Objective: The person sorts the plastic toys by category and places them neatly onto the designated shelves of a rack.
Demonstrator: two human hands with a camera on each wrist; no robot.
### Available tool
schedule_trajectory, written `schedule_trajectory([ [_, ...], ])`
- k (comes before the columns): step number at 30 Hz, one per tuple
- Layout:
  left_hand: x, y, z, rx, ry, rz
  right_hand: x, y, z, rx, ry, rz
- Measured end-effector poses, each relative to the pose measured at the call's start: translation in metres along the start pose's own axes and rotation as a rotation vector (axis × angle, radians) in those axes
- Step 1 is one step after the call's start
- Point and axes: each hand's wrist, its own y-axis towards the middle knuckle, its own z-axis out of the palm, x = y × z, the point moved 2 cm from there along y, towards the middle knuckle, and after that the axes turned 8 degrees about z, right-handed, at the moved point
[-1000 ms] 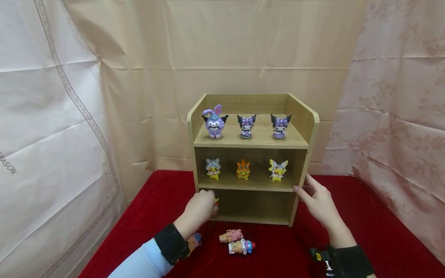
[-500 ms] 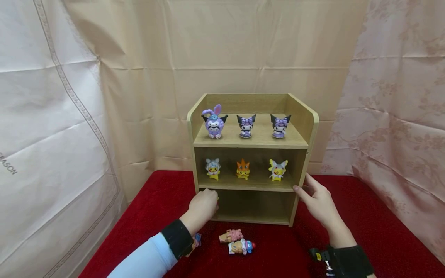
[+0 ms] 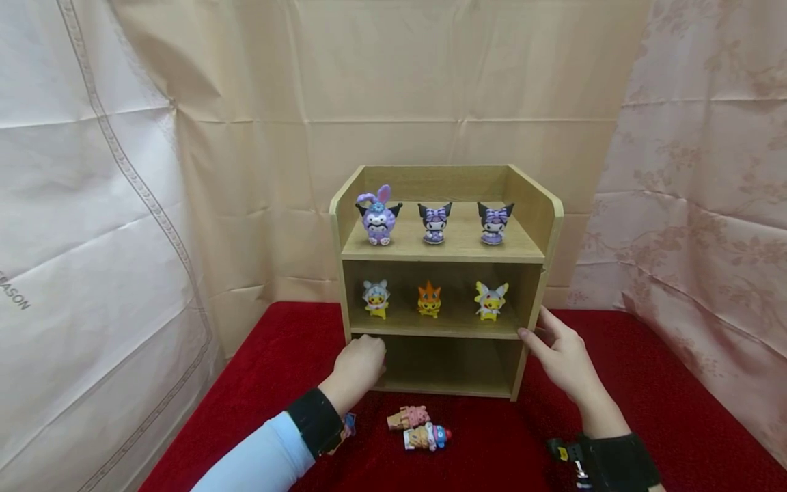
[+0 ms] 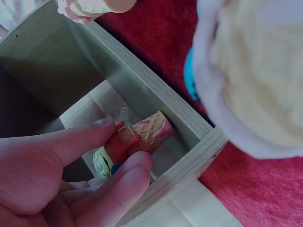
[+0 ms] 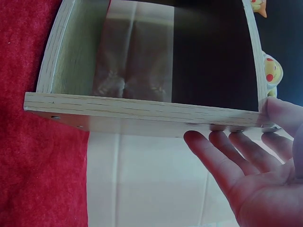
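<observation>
In the head view my left hand (image 3: 359, 363) reaches into the left end of the bottom compartment of a small wooden shelf (image 3: 443, 257). The left wrist view shows its thumb and fingers pinching an ice-cream-cone figurine (image 4: 147, 135), with a waffle cone, a red middle and a yellow-green head, close to the compartment's side wall; in the head view the hand hides it. My right hand (image 3: 562, 355) grips the shelf's right side panel (image 5: 142, 109), thumb at the front edge by the middle board and fingers along the outer face.
Three purple-and-black figurines (image 3: 434, 225) stand on the top board. Three yellow figurines (image 3: 429, 299) stand on the middle one. On the red cloth (image 3: 492, 451) before the shelf lie a pink cone figurine (image 3: 408, 417) and a blue-headed one (image 3: 427, 436); another (image 3: 347, 426) is partly behind my left wrist.
My left hand has moved slightly right and deeper into the bottom compartment; the bit of figurine showing earlier is now hidden behind it. The right hand stays on the side panel.
</observation>
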Motion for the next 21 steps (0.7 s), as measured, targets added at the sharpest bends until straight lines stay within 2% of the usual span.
schedule_trajectory([
  [5,0.001,-0.001,-0.001,0.003,-0.014,0.001,0.001,0.000,0.000,0.003,0.002,0.007],
  [11,-0.001,-0.007,-0.004,-0.035,-0.040,0.004,0.001,0.001,0.000,0.004,-0.003,0.010],
  [17,-0.002,-0.011,-0.007,-0.066,-0.022,0.023,0.000,0.001,0.000,0.004,0.001,0.007],
  [21,-0.002,-0.009,-0.005,-0.068,-0.016,0.012,0.000,0.001,0.000,-0.001,-0.005,0.010],
])
